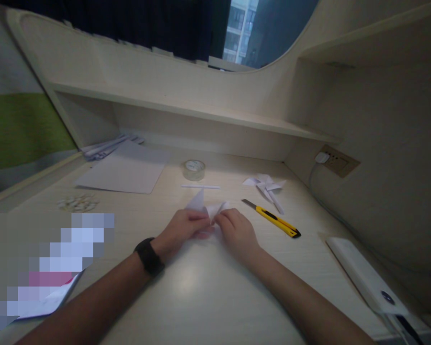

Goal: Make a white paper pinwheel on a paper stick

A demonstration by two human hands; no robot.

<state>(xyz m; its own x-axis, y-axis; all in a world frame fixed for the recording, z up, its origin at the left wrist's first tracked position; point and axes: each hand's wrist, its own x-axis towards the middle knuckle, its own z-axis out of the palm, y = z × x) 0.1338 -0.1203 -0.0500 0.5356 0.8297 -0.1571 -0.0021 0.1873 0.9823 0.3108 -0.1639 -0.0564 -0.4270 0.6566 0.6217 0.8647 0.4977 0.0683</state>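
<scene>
Use the tape roll (193, 174) as the reference point. Lettering shows on its inner core, too small to read. The dark round mark on the white power strip (355, 268), far to the right of the roll and nearer you, is likewise unreadable.

Your forearms converge from the lower corners, wrists low, backs of the hands mostly upward. Your left hand (185, 224), with a black wristband (149, 257) behind it, closes thumb and fingers on the folded paper (197, 202). Your right hand (237, 235) pinches the paper's right side, fingers curled, tips partly hidden. The paper is on your side of the roll.

Between roll and paper lies a thin white stick (201, 186). A paper pinwheel (266, 186) and a yellow cutter (278, 221) lie right of the roll.
</scene>
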